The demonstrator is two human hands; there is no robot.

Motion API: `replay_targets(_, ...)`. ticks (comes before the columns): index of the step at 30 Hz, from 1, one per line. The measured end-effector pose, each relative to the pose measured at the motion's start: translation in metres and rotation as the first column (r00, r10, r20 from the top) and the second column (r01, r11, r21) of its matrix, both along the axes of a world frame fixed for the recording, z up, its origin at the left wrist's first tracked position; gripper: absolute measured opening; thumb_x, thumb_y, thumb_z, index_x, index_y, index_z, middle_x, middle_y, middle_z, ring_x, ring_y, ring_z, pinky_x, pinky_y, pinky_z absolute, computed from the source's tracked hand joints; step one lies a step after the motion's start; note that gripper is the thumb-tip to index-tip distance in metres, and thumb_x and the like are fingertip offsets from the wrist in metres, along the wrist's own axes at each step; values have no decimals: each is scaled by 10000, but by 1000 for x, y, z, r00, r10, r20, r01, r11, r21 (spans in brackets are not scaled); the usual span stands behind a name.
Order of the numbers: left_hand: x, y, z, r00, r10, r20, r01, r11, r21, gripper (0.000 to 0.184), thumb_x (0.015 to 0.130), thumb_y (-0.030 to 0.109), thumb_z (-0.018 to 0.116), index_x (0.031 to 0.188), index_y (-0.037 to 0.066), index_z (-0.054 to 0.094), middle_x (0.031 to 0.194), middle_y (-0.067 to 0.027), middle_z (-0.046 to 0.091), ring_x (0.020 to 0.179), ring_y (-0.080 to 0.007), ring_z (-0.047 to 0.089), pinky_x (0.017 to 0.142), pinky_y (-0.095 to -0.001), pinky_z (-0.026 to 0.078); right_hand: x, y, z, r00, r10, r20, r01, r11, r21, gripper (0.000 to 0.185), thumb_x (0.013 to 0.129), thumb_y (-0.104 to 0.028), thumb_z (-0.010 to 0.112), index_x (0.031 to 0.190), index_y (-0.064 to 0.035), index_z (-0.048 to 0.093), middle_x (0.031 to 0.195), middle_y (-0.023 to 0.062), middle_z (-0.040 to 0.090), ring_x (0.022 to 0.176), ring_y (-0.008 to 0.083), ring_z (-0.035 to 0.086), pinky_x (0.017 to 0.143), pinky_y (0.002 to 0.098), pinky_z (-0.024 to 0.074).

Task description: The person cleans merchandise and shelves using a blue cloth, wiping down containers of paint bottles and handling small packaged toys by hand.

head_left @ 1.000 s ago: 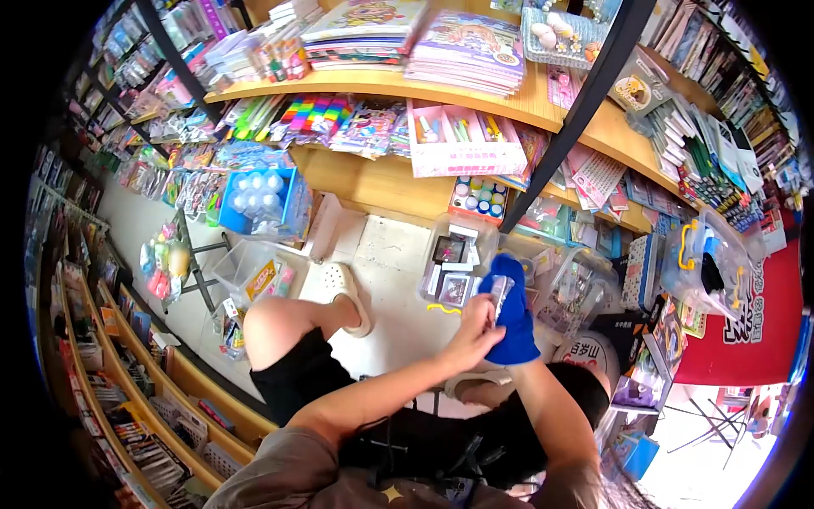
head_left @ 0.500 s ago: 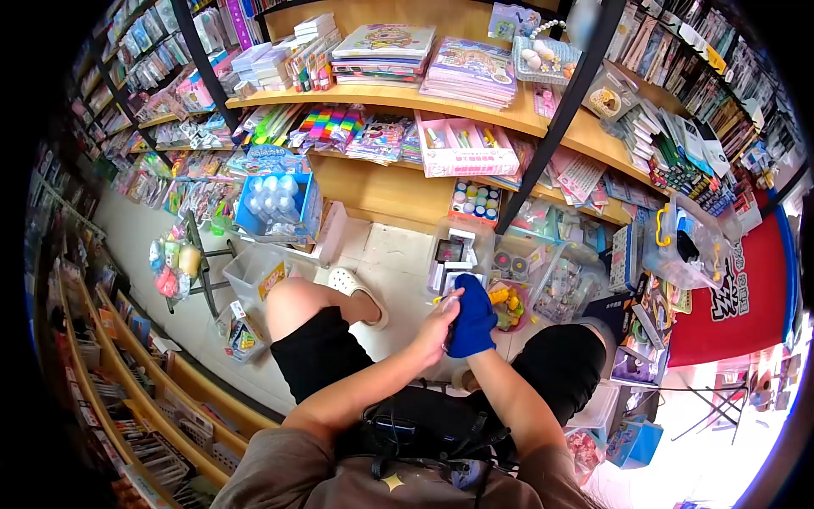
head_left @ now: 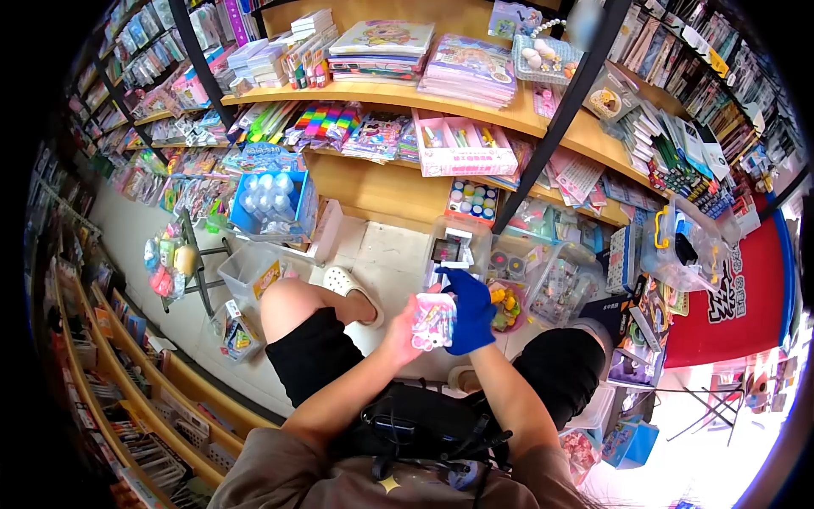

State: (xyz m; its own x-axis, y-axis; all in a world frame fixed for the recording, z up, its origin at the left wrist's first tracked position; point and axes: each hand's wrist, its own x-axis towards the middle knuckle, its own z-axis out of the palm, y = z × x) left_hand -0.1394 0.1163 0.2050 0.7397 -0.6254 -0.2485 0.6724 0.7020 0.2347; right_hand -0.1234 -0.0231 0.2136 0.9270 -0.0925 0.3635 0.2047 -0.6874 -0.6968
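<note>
My left hand is bare and closed around the left side of a small flat pink-and-white cartoon-printed case, whose printed face is turned up to me. What kind of case it is, I cannot make out. A blue glove covers my right hand, which is against or just beside the case's right edge. Its index finger stretches out above the case; the other fingers are partly hidden. Just beyond my hands stands a clear plastic bin with small dark and white boxes in it. Yellow pieces lie in a pink tray beside the glove.
Ahead is a wooden shelf stacked with books. A blue box of clear bottles and an empty-looking clear bin stand left of my knee. To the right are a clear bin of small items and a red-covered table.
The case, mostly hidden between my hands before, now shows its printed face in my left hand. My gloved right hand has loosened from around it, with the index finger stretched out.
</note>
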Motion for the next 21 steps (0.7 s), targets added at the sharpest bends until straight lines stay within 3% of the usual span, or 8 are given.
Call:
replay_targets(1, 0, 1, 5, 999, -38, 14, 37, 997, 64, 521, 969, 431, 254, 1370, 112, 345, 1290, -107, 489, 1094, -245, 540, 911, -394, 450, 5, -7, 3, 1000, 18, 15, -16, 991, -131, 257, 827, -133, 487, 1055, -47, 568, 947, 109, 615, 836, 246, 599, 752, 313, 460)
replay_targets(3, -2, 3, 4, 999, -27, 45, 14, 965, 261, 447, 975, 380, 318, 1270, 80, 467, 1176, -105, 555, 961, -244, 597, 811, -366, 498, 5, -13, 5, 966, 145, -213, -125, 987, 104, 253, 835, -153, 477, 1045, -45, 567, 938, 108, 612, 839, 247, 595, 760, 315, 456)
replay_targets(6, -7, -7, -52, 867, -120, 483, -417, 356, 836, 325, 958, 286, 396, 1065, 48, 590, 989, -127, 578, 872, -266, 579, 771, -385, 475, -9, -4, -1, 911, 263, -319, -153, 932, 330, 253, 846, -183, 463, 1029, -42, 566, 926, 106, 607, 844, 249, 590, 772, 318, 451)
replay_targets(7, -3, -9, -59, 624, -223, 749, -771, -16, 637, 260, 918, 211, 432, 882, 24, 607, 876, -157, 534, 812, -307, 532, 746, -417, 436, -15, 3, -3, 908, 287, -306, -172, 920, 353, 255, 850, -193, 458, 1024, -41, 565, 922, 105, 606, 845, 249, 589, 776, 319, 449)
replay_targets(10, 2, -5, -61, 658, -177, 732, -752, -172, 636, 204, 866, 181, 501, 788, 33, 617, 890, -150, 554, 861, -327, 514, 771, -410, 399, -26, 24, -1, 889, 366, -276, -239, 884, 402, 266, 861, -223, 443, 1009, -38, 564, 910, 103, 601, 849, 251, 584, 789, 321, 443)
replay_targets(13, 2, 9, -38, 645, -249, 722, -764, -199, 614, 181, 841, 186, 551, 742, 47, 610, 905, -127, 551, 870, -334, 520, 737, -417, 404, -29, 40, 6, 879, 406, -248, -308, 883, 355, 283, 872, -253, 429, 993, -35, 563, 898, 101, 596, 854, 253, 578, 801, 324, 437)
replay_targets(16, 8, 23, -24, 647, -209, 734, -753, -21, 658, 152, 854, 155, 547, 804, 14, 575, 857, -170, 535, 753, -376, 524, 676, -429, 439, -30, 49, 18, 877, 426, -225, -360, 890, 281, 306, 883, -284, 414, 977, -32, 561, 886, 99, 591, 858, 255, 573, 813, 327, 432)
replay_targets(21, 8, 77, 44, 667, -108, 737, -745, -53, 665, 121, 882, 121, 500, 843, 20, 553, 822, -166, 550, 728, -325, 548, 657, -376, 451, -23, 56, 44, 862, 471, -186, -440, 878, 189, 354, 902, -334, 390, 951, -27, 559, 866, 96, 583, 865, 257, 565, 834, 332, 422)
